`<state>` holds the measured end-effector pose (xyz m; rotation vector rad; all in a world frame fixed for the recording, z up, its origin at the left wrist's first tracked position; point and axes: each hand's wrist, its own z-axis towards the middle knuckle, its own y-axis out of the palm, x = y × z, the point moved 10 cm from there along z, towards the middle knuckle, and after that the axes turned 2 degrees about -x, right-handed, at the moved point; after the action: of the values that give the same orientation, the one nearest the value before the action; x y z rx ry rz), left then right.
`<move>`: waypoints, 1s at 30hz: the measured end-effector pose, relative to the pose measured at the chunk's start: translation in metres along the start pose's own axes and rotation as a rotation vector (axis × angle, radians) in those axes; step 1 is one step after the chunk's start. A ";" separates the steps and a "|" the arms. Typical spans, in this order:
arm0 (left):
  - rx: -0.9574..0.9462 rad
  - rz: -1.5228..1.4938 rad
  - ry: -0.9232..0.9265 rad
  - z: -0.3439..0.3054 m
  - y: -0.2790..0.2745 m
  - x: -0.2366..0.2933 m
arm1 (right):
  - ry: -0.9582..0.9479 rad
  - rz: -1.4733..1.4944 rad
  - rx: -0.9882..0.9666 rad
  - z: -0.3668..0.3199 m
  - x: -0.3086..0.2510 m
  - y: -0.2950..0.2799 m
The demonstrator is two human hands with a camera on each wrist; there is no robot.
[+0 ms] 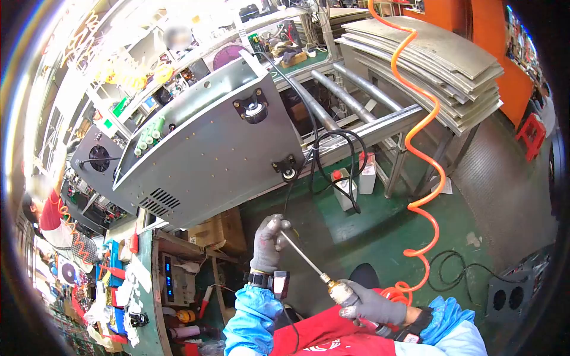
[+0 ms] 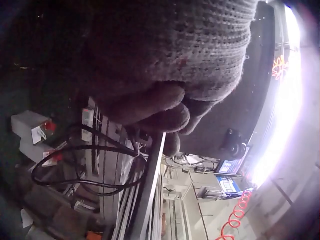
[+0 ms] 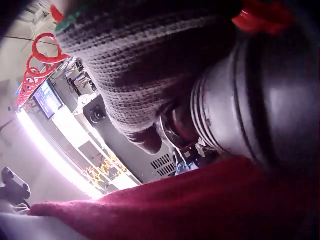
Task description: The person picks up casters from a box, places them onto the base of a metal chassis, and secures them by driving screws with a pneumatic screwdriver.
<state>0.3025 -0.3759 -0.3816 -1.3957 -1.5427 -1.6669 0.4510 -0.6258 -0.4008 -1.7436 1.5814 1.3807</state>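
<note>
Head view, hands: my left hand [image 1: 268,240] is curled round the tip of the bit [image 1: 303,255]; my right hand [image 1: 371,307] is wrapped round the pneumatic screwdriver [image 1: 340,291], low by the red apron [image 1: 314,335].
Head view, work: the tool slants up toward the tipped grey chassis [image 1: 208,160] on the roller conveyor [image 1: 350,95], well short of touching it.
Head view, step: I judge the bit end is being seated or steadied, not driven.
Head view, next move: it calls for freeing the tip and lining it square on a fastener. I cannot make out which one.
Head view, count: two gloved hands, one screwdriver, one bit, one orange coiled hose [image 1: 424,124], two rubber feet [image 1: 255,110] on the chassis, two white bottles [image 1: 344,187], one looped black cable [image 1: 332,160].
Left wrist view: glove fingers [image 2: 165,107] are closed on the bit's shaft [image 2: 150,185]. One foot, the cable and one bottle show behind.
Right wrist view: the glove [image 3: 130,65] hugs the screwdriver barrel [image 3: 250,100], with apron cloth below. The trigger is hidden.
</note>
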 end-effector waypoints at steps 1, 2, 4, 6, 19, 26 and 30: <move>0.014 -0.012 -0.012 -0.001 0.001 0.001 | -0.004 -0.084 0.025 -0.001 -0.001 -0.003; 0.030 -0.025 -0.023 -0.003 0.003 0.003 | -0.011 -0.164 0.051 -0.003 -0.003 -0.007; 0.042 -0.078 -0.042 -0.005 -0.002 -0.001 | -0.020 -0.335 0.095 -0.009 -0.008 -0.012; 0.021 -0.142 -0.066 -0.001 -0.010 -0.009 | 0.065 -0.351 0.074 -0.015 -0.013 -0.008; 0.018 -0.030 -0.069 -0.007 -0.010 -0.018 | -0.002 -0.479 0.126 -0.016 -0.005 -0.011; -0.056 0.055 -0.023 -0.006 -0.007 -0.016 | -0.009 -0.486 0.129 -0.014 0.003 -0.012; -0.070 0.093 0.019 -0.004 -0.006 -0.011 | 0.013 0.173 -0.115 -0.012 0.015 0.004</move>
<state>0.3000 -0.3807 -0.3933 -1.4605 -1.3998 -1.6870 0.4501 -0.6440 -0.4075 -1.7165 1.7261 1.5724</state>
